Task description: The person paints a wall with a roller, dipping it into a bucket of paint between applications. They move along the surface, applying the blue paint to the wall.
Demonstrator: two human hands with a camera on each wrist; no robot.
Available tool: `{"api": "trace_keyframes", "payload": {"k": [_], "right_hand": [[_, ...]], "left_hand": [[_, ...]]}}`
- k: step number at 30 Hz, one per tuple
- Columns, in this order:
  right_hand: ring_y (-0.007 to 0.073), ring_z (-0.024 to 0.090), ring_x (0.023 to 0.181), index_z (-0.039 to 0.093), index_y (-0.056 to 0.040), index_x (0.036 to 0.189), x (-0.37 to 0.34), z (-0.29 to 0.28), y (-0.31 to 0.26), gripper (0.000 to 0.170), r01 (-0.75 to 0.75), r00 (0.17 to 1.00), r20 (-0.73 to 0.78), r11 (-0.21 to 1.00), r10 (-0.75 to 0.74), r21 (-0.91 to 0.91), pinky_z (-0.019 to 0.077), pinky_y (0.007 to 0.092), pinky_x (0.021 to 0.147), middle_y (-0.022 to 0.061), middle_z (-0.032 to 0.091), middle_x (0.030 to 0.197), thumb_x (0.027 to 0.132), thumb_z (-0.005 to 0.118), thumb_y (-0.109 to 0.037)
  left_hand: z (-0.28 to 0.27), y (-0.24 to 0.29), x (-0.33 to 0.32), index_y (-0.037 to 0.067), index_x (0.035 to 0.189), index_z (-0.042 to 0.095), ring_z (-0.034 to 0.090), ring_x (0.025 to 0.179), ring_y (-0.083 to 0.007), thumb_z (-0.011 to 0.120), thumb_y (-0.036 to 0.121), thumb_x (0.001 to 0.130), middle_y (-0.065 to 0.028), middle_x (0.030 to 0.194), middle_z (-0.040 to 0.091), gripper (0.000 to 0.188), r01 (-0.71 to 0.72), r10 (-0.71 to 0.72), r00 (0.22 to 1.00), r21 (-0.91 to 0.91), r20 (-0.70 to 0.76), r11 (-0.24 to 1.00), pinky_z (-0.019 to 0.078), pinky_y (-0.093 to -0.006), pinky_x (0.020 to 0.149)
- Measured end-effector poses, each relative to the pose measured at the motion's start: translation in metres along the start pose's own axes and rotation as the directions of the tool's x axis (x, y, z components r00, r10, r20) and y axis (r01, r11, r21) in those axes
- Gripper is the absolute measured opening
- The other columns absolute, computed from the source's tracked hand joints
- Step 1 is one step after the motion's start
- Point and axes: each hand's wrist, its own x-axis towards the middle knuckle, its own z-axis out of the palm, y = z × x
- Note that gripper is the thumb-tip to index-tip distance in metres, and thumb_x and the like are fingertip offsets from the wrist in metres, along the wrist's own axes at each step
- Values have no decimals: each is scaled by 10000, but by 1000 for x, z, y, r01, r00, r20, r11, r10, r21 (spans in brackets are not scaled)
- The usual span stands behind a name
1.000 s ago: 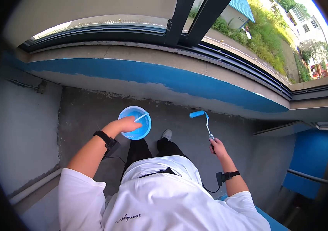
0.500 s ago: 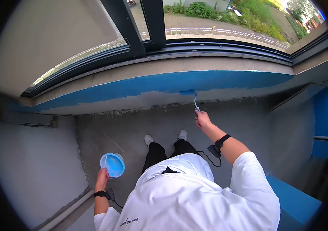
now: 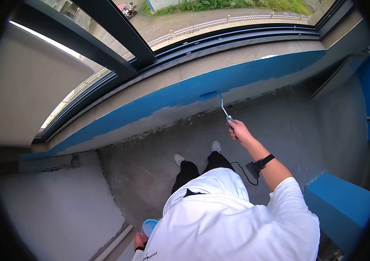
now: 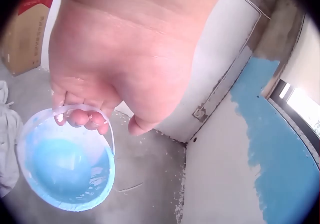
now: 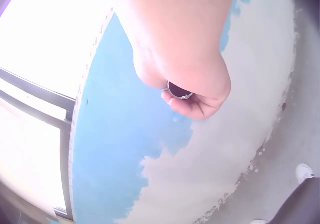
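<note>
Hands well apart. Right hand is wrapped round the roller handle; roller head sits at the ragged lower edge of the blue band, below the window frame. Looks like contact, but can't confirm pressure from this angle. Left hand has fingers hooked on the bail of the bucket, blue paint inside; it hangs low at the left, partly behind the white shirt in the head view. My read: step is rolling colour onto the bare lower wall. Next move probably calls for overlapping strokes, light pressure, stopping short of the floor. Keep bucket level; slop risk.
</note>
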Motion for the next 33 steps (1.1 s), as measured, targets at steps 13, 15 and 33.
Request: {"api": "trace_keyframes", "payload": {"k": [13,15,33], "right_hand": [[98,427,433,456,-51,879,-16,-57,-28,191,180,958,-157,929,-241,-325,338,262,383,8,454,576,930,497,-231],[134,437,441,460,-51,860,3,-62,-21,208,196,950,-147,892,-276,-407,349,290,405,33,471,594,927,499,-245],[340,619,722,449,-70,908,-52,-66,-87,236,383,621,403,-188,-673,-904,494,440,617,137,611,781,848,614,-227]], "left_hand": [[46,-14,-8,113,727,449,434,552,-162,509,471,833,3,582,416,377,-97,65,990,-273,-121,957,402,-359,600],[42,-3,15,115,721,458,437,563,-170,509,462,832,3,585,420,368,109,-131,991,-412,-25,905,403,-364,615],[62,36,4,108,721,483,469,569,-196,502,492,811,-15,594,458,395,53,-102,992,-496,-73,867,421,-411,606]]}}
